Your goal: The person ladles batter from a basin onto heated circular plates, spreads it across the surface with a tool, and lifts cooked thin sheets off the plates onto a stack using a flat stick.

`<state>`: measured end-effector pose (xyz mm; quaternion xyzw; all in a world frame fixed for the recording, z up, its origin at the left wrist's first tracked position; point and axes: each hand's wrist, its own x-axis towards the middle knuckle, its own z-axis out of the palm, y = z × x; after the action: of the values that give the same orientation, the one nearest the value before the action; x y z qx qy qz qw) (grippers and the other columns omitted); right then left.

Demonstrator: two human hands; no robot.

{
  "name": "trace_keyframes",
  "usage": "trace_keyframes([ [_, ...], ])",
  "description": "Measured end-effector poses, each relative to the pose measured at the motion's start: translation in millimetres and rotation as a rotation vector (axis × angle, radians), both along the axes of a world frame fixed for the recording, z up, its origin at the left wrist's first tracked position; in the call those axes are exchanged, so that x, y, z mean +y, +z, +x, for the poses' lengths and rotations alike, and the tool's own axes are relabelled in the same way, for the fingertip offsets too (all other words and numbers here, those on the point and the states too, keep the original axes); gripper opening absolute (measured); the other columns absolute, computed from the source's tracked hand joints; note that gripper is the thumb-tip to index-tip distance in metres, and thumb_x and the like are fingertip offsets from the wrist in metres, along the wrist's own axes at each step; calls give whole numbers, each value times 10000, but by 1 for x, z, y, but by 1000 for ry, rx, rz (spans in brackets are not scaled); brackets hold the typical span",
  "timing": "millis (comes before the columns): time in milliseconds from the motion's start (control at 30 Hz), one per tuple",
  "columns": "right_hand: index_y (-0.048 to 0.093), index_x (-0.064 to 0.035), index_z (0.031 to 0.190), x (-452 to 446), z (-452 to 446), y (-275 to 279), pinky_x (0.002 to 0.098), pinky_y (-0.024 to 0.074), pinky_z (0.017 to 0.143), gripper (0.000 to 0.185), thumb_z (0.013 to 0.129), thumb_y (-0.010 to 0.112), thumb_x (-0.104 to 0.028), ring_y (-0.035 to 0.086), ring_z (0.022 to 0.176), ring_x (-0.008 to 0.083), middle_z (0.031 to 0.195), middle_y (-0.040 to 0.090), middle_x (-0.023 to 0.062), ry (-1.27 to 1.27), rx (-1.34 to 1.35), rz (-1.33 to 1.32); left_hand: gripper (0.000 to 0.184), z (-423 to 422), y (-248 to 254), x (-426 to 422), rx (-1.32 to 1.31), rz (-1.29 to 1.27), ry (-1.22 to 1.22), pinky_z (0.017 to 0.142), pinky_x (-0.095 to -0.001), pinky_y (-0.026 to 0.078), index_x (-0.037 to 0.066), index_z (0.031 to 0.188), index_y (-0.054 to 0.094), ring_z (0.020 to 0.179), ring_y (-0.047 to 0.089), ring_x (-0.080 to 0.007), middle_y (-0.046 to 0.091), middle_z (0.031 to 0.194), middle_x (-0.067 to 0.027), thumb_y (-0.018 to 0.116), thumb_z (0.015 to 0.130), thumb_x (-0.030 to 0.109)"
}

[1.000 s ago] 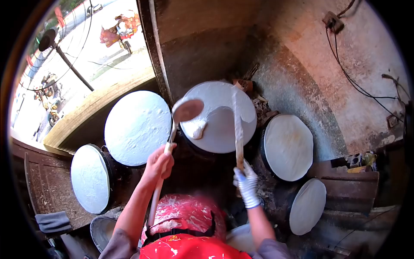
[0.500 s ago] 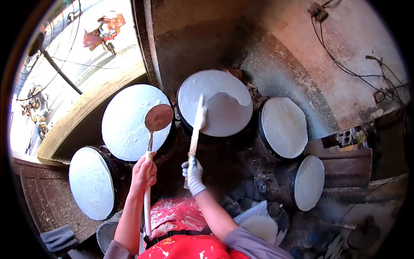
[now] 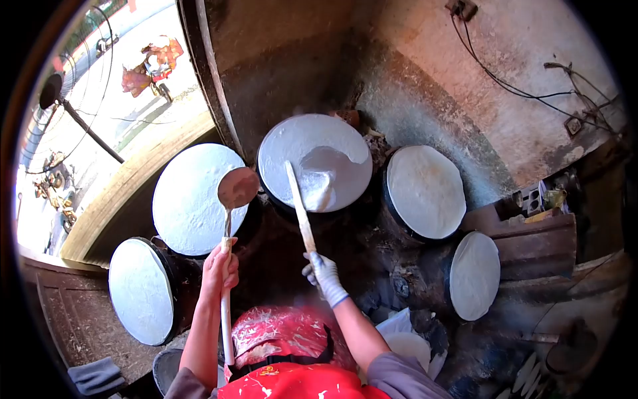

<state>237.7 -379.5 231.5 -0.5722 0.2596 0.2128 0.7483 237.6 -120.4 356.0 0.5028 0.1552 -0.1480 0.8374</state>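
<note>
My left hand point(image 3: 220, 269) is wrapped round the pale handle of a ladle point(image 3: 238, 187), whose round head hangs over the right part of the left-centre griddle point(image 3: 196, 199). In my gloved right hand point(image 3: 325, 274) is a flat wooden stick point(image 3: 302, 213), its far end over the left part of the centre griddle point(image 3: 279, 146). White batter coats much of that griddle, with a bare grey patch in the middle. A white lump point(image 3: 323, 191) lies on its near part, right of the stick.
White sheets cover the far-left griddle point(image 3: 141, 290), the right griddle point(image 3: 426, 192) and the far-right griddle point(image 3: 474, 276). A grey cloth point(image 3: 96, 377) lies lower left, beside a bucket point(image 3: 167, 369). Cables point(image 3: 512, 90) hang on the right wall.
The stick has swung left from the centre griddle's right side, and the white lump now shows to its right. The ladle has shifted left and down over the left-centre griddle. The view has turned.
</note>
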Motion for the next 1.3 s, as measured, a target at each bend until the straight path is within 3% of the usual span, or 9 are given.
trace_keyframes([
  [167, 573, -29, 1066, -56, 3, 12, 197, 332, 332, 421, 888, 481, -398, 421, 364, 58, 558, 557, 38, -92, -55, -67, 358, -5, 1, -19, 3, -4, 42, 323, -190, 266, 72, 1199, 435, 340, 284, -69, 382, 593, -13, 447, 915, 290],
  [300, 605, -25, 977, -30, 5, -1, 202, 331, 348, 400, 896, 483, -398, 424, 360, 68, 539, 554, 26, 212, 2, -125, 355, -2, 0, -45, 35, -23, 76, 319, -186, 259, 76, 1192, 437, 334, 278, -66, 373, 597, -9, 452, 913, 295],
  [700, 584, -7, 999, -203, 59, 3, 200, 351, 358, 486, 888, 449, -461, 449, 385, 62, 586, 593, 43, 291, 66, -157, 367, 13, -6, -97, 45, -85, 117, 326, -175, 252, 75, 1190, 446, 358, 273, -57, 384, 626, -7, 477, 903, 302],
  [833, 589, -12, 1001, -208, 60, 7, 189, 343, 352, 468, 895, 453, -447, 448, 380, 57, 586, 587, 40, 181, 11, -157, 379, 8, -17, -100, 86, -182, 133, 330, -175, 258, 84, 1191, 450, 361, 280, -57, 369, 627, -1, 487, 900, 324],
  [967, 604, -16, 1019, -192, 47, 4, 218, 361, 362, 543, 884, 423, -509, 460, 381, 73, 566, 591, 46, 458, -31, -183, 375, 6, -16, -114, 149, -220, 195, 327, -179, 258, 92, 1199, 443, 357, 285, -62, 376, 625, -2, 473, 908, 326],
  [1100, 615, -17, 970, -230, 73, 9, 228, 356, 353, 524, 879, 435, -501, 453, 366, 84, 536, 575, 43, 250, -87, -310, 363, 11, -18, -117, 183, -256, 223, 319, -182, 257, 98, 1194, 443, 354, 286, -64, 380, 620, -3, 457, 915, 331],
  [1167, 632, -40, 934, -209, 59, 24, 236, 364, 367, 481, 880, 448, -481, 443, 360, 89, 520, 566, 34, 460, -69, -264, 347, 13, -20, -119, 189, -282, 224, 317, -180, 254, 99, 1186, 448, 353, 284, -66, 378, 618, -2, 452, 918, 321],
  [1233, 638, -45, 924, -204, 43, -2, 250, 367, 365, 493, 869, 457, -500, 453, 362, 101, 519, 569, 45, 564, 1, -330, 345, 12, -17, -122, 188, -288, 227, 318, -181, 256, 98, 1183, 449, 355, 285, -66, 376, 616, -1, 453, 918, 319],
  [1300, 630, -46, 893, -231, 65, -7, 258, 353, 344, 516, 853, 464, -533, 448, 349, 106, 517, 574, 63, 490, 40, -341, 343, 18, -16, -126, 174, -300, 243, 318, -181, 257, 97, 1181, 450, 357, 285, -66, 374, 615, -1, 453, 918, 318],
])
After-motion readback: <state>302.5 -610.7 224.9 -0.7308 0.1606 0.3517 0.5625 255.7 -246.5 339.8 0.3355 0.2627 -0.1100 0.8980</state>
